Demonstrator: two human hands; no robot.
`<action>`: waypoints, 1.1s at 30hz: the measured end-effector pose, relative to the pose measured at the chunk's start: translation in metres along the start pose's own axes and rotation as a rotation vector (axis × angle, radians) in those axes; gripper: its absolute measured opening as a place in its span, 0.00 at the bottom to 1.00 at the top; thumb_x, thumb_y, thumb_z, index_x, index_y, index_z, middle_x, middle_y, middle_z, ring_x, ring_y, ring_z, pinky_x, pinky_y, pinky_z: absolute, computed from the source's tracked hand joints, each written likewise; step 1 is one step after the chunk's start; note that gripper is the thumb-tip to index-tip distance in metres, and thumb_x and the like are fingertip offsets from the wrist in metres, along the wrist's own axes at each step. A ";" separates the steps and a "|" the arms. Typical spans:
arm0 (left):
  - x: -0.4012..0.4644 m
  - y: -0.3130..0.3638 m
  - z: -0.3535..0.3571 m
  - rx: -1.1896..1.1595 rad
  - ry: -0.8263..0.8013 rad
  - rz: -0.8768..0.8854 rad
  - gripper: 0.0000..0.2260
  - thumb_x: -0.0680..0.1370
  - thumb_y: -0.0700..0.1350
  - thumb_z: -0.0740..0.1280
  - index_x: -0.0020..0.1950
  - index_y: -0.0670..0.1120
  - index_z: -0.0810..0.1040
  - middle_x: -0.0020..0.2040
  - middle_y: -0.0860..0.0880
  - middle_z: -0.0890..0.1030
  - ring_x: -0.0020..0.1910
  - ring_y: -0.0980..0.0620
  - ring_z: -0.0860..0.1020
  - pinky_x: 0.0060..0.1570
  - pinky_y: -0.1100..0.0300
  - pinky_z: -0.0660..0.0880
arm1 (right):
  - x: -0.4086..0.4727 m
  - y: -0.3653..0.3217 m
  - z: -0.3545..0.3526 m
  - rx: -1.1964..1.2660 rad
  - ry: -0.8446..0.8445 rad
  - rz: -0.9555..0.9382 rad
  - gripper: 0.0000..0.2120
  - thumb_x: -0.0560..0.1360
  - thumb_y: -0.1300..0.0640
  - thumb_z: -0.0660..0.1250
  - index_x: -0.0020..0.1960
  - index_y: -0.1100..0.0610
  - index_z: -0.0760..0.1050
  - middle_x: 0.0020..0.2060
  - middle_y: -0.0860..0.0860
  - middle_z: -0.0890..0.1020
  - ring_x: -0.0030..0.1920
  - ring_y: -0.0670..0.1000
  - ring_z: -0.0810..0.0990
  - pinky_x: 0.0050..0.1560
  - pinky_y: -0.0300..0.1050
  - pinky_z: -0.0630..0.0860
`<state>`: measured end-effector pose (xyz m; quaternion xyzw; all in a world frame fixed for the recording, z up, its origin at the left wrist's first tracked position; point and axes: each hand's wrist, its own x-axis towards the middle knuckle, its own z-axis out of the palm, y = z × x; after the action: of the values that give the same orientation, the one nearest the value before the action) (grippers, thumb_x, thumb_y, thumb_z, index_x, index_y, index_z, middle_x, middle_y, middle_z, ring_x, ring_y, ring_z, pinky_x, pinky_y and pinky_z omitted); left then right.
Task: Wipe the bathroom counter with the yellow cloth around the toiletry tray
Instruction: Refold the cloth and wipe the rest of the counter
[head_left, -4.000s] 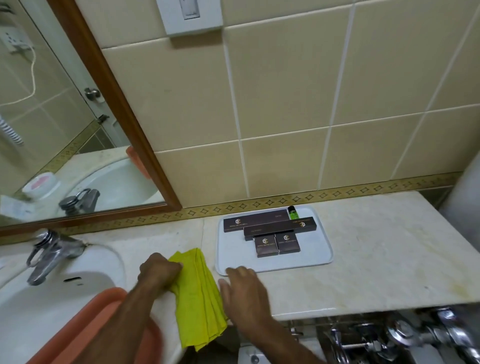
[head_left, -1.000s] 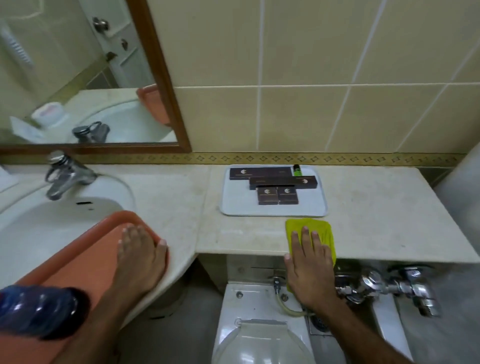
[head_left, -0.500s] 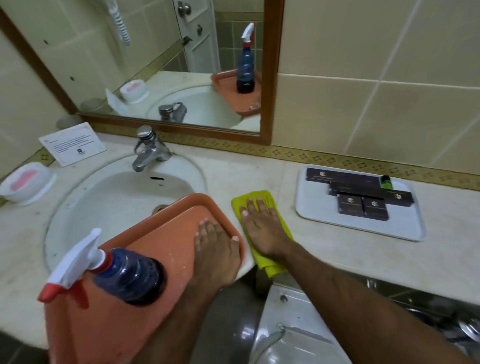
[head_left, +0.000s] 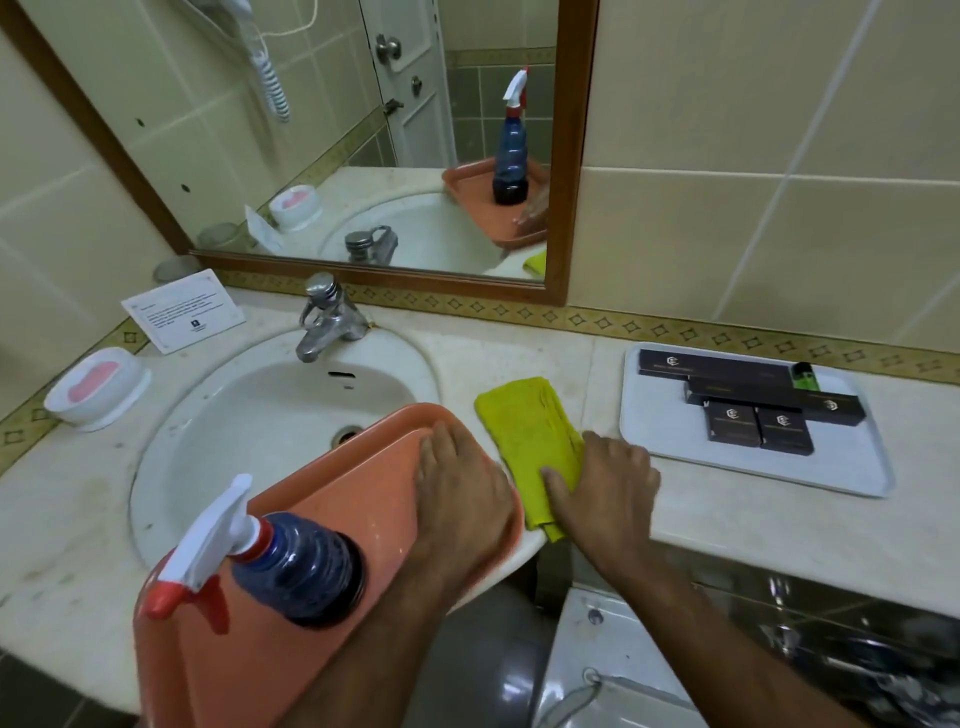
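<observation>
The folded yellow cloth (head_left: 524, 426) lies on the pale marble counter (head_left: 753, 525) between the sink and the toiletry tray. My right hand (head_left: 605, 496) rests on the cloth's near right end, thumb pressing it at the counter's front edge. The white toiletry tray (head_left: 670, 434) sits to the right and holds several dark boxes (head_left: 756, 428) and a small green bottle (head_left: 805, 375). My left hand (head_left: 460, 488) lies flat, palm down, on the right end of an orange tray (head_left: 332, 486), fingers together.
The orange tray spans the sink's front rim and carries a blue spray bottle (head_left: 270, 564). Behind it are the white basin (head_left: 280, 400) and chrome tap (head_left: 324, 325). A soap dish (head_left: 96, 387) and a printed card (head_left: 182, 309) stand at the left. A toilet (head_left: 613, 675) sits below the counter.
Over the last second the cloth went from in front of the toiletry tray to the spot beside the sink. My right hand has since slid back to its near end. The left hand stayed on the orange tray.
</observation>
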<state>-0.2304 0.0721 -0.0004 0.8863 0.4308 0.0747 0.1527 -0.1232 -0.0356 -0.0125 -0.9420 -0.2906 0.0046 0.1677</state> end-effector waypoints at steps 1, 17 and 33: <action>0.013 0.004 -0.004 -0.002 0.052 0.020 0.28 0.77 0.49 0.56 0.74 0.37 0.60 0.74 0.37 0.66 0.74 0.38 0.62 0.72 0.46 0.60 | -0.009 0.006 -0.005 -0.076 -0.048 0.049 0.24 0.68 0.35 0.65 0.49 0.55 0.76 0.46 0.56 0.81 0.49 0.62 0.76 0.46 0.54 0.71; 0.137 0.029 -0.054 -0.435 -0.350 -0.230 0.03 0.70 0.33 0.65 0.42 0.35 0.77 0.43 0.34 0.81 0.41 0.37 0.84 0.38 0.47 0.83 | 0.013 -0.010 -0.042 0.570 -0.221 0.353 0.10 0.69 0.49 0.69 0.44 0.54 0.75 0.39 0.52 0.81 0.39 0.56 0.78 0.36 0.42 0.68; 0.048 -0.047 -0.038 0.292 -0.114 -0.132 0.12 0.77 0.45 0.61 0.57 0.40 0.75 0.56 0.40 0.80 0.55 0.42 0.78 0.52 0.51 0.74 | -0.049 -0.072 -0.020 0.253 -0.360 0.068 0.29 0.67 0.47 0.74 0.59 0.57 0.65 0.55 0.56 0.77 0.52 0.60 0.80 0.45 0.48 0.75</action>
<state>-0.2456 0.1454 0.0192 0.8718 0.4848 -0.0493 0.0510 -0.2017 -0.0128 0.0250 -0.9068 -0.2810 0.2146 0.2297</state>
